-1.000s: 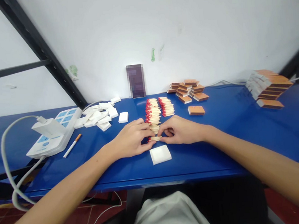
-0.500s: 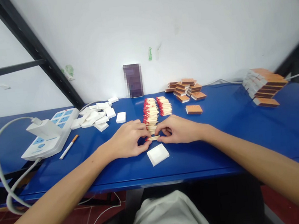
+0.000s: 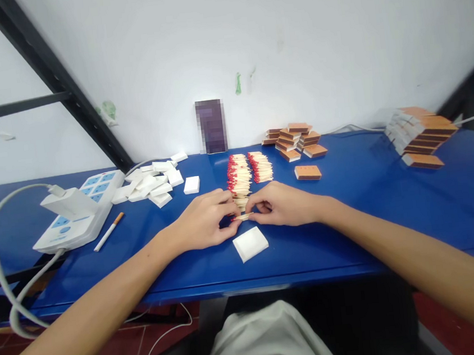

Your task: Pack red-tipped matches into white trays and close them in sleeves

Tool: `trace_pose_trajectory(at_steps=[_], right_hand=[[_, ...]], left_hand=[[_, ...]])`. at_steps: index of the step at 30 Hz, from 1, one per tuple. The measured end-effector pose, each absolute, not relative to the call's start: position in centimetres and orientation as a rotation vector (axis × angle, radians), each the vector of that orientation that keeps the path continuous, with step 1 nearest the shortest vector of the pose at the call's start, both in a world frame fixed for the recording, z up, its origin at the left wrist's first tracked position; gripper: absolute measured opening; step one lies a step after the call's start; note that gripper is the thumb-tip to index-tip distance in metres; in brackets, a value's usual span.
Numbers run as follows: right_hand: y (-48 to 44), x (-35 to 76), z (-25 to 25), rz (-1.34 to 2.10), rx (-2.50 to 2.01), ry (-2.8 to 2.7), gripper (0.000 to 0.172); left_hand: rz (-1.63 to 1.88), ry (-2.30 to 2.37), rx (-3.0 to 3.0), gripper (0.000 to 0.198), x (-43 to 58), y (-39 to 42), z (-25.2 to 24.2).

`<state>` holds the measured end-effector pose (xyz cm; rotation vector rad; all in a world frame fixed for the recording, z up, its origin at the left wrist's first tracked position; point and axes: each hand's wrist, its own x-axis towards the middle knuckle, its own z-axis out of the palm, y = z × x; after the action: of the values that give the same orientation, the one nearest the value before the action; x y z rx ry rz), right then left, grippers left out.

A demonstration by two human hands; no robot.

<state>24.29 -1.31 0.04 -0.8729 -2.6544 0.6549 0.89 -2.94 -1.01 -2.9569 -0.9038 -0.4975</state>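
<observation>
Between my two hands is a small bunch of matches (image 3: 243, 217), red heads to the left. My left hand (image 3: 207, 219) pinches the head end with thumb and fingers. The other end is pinched by my right hand (image 3: 280, 204). Just beyond my fingertips lies a long row of red-headed matches (image 3: 239, 174), with a shorter row of matches (image 3: 260, 167) to its right. A white matchbox tray (image 3: 251, 244) rests on the blue table in front of my hands, nearer to me. How many matches I hold cannot be made out.
White trays (image 3: 148, 184) lie heaped at the left, with one single tray (image 3: 191, 185) beside them. A power strip (image 3: 82, 211) and a cigarette (image 3: 109, 231) are further left. Orange matchboxes (image 3: 294, 140) are piled at the back right, and more boxes (image 3: 425, 135) are stacked far right.
Both hands stay almost in place, with the matches still pinched between them. The fingers of my left hand have closed in slightly over the head end.
</observation>
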Motion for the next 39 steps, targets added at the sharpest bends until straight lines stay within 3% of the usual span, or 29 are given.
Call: trace_pose_trajectory(at_steps=[14,39], right_hand=[[-1.45,24.25,0.12,0.602,-0.9,-2.664,0.012],[-1.36,24.22,-0.08,0.59,-0.902,-2.661,0.012]], left_hand=[[-0.449,-0.982,-3.009,0.013,1.13,-2.88,-1.09],[-0.405,-0.965,-2.916,0.023,1.13,-2.82,-1.28]])
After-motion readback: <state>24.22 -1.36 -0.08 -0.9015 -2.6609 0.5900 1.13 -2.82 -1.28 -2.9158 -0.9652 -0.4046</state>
